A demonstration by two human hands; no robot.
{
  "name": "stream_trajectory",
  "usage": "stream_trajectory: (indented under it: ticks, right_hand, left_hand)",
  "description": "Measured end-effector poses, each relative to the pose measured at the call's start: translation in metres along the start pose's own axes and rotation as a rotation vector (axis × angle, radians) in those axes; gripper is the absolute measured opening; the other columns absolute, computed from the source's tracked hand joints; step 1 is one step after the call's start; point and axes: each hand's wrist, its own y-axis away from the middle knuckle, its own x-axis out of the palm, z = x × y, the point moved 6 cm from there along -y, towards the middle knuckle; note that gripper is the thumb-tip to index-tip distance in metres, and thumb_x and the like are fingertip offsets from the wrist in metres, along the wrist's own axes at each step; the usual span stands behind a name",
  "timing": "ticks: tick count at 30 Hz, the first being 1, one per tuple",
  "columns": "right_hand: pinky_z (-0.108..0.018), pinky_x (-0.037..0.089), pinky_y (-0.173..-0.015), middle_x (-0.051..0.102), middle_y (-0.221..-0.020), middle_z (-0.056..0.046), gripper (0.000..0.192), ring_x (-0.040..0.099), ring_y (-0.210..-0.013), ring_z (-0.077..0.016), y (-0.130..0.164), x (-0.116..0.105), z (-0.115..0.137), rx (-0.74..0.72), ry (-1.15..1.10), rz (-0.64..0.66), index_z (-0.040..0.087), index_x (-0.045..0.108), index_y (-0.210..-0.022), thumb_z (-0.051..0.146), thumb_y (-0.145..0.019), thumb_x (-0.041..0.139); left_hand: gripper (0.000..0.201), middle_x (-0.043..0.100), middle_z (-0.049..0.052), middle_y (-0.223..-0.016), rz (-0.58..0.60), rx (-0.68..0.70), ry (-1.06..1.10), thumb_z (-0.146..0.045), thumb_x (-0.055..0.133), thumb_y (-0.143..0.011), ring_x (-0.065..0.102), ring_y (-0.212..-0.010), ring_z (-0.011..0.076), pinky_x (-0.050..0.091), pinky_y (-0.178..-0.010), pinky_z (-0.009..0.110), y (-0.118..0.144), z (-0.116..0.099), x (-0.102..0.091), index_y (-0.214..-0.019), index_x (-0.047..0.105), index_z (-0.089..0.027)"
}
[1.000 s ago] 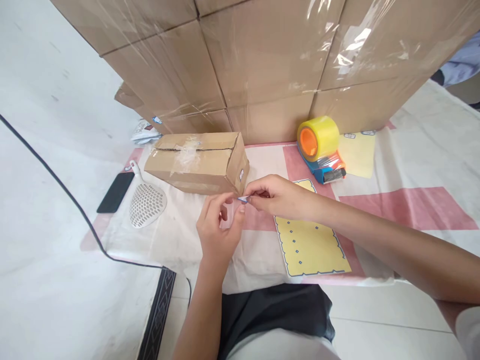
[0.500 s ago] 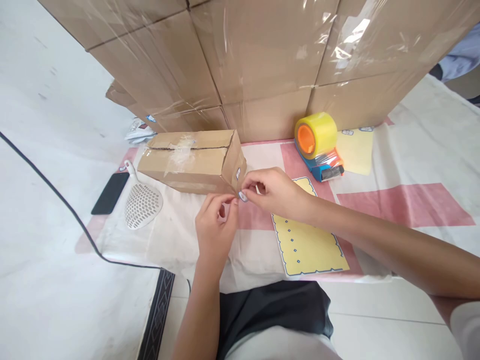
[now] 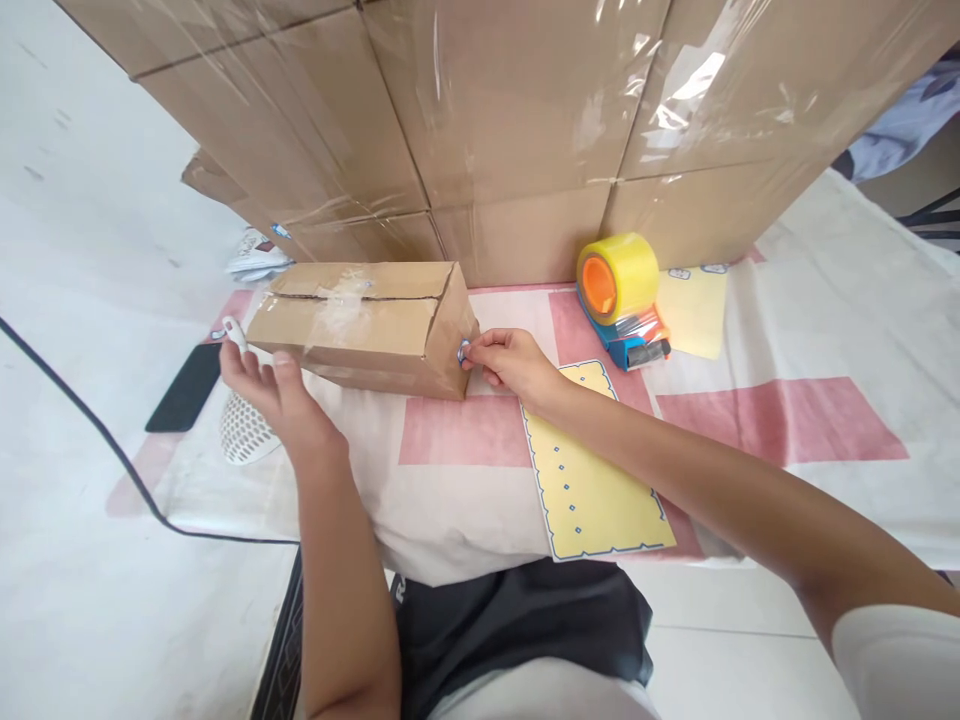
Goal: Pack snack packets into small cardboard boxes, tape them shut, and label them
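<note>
cardboard box [image 3: 360,325]: right hand [image 3: 510,362] presses sticker [image 3: 463,351].

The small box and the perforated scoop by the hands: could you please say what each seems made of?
The small box looks like matte brown corrugated cardboard, with glossy clear tape over its top seam. The perforated scoop seems white moulded plastic, judging by its smooth, evenly holed surface.
</note>
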Motion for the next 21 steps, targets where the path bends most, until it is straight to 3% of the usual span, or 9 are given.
stream_trajectory:
  ticks: [3,6,9,12,16,21]
  right_hand:
    - [-0.020,0.033,-0.045,0.068,-0.084,-0.003,0.022,0.045,-0.052,-0.0068,-0.006,-0.005,-0.004,-0.067,0.121,-0.036,0.017,0.058,-0.093,0.028,-0.085,0.075]
    - [-0.027,0.050,-0.062,0.063,-0.121,-0.009,0.059,0.060,-0.081,-0.0145,-0.010,-0.013,0.005,-0.253,0.385,-0.094,0.020,0.050,-0.130,0.030,-0.080,0.079]
    - [-0.037,0.055,-0.083,0.049,-0.145,-0.012,0.076,0.060,-0.108,-0.0223,-0.009,-0.010,0.017,-0.451,0.597,0.043,0.025,0.036,-0.151,0.027,-0.084,0.073]
    - [-0.040,0.054,-0.090,0.047,-0.149,-0.012,0.075,0.058,-0.115,-0.0245,-0.007,-0.008,0.024,-0.557,0.697,0.194,0.024,0.033,-0.154,0.027,-0.088,0.069]
    - [-0.042,0.054,-0.092,0.052,-0.142,-0.011,0.076,0.056,-0.118,-0.0278,-0.004,-0.005,0.027,-0.597,0.741,0.268,0.022,0.043,-0.145,0.034,-0.080,0.080]
    - [-0.046,0.052,-0.092,0.056,-0.126,-0.011,0.078,0.057,-0.113,-0.0304,0.001,0.005,0.025,-0.531,0.867,0.212,0.018,0.051,-0.127,0.046,-0.066,0.091]
  left_hand:
    - [0.051,0.027,0.013,-0.163,0.068,-0.139,0.174,-0.041,0.034,-0.101,0.047,-0.139,0.0232,0.045,-0.108,0.050,-0.017,0.018,0.008,-0.149,0.020,-0.030]
    - [0.047,0.031,0.010,-0.161,0.080,-0.108,0.188,-0.039,0.041,-0.099,0.054,-0.132,0.0198,0.052,-0.099,0.040,-0.017,0.020,0.011,-0.144,0.028,-0.033]
    - [0.047,0.030,0.009,-0.161,0.080,-0.088,0.183,-0.040,0.041,-0.098,0.054,-0.132,0.0189,0.054,-0.095,0.036,-0.013,0.021,0.009,-0.143,0.028,-0.034]
    - [0.049,0.030,0.009,-0.162,0.101,-0.086,0.173,-0.043,0.041,-0.100,0.051,-0.134,0.0189,0.054,-0.097,0.036,-0.012,0.021,0.008,-0.145,0.026,-0.034]
    - [0.049,0.026,0.008,-0.163,0.122,-0.085,0.189,-0.049,0.041,-0.101,0.046,-0.140,0.0199,0.053,-0.097,0.037,-0.011,0.021,0.009,-0.146,0.027,-0.035]
    - [0.050,0.029,0.010,-0.162,0.100,-0.092,0.222,-0.049,0.042,-0.100,0.047,-0.139,0.0202,0.053,-0.093,0.035,-0.007,0.026,0.008,-0.145,0.027,-0.034]
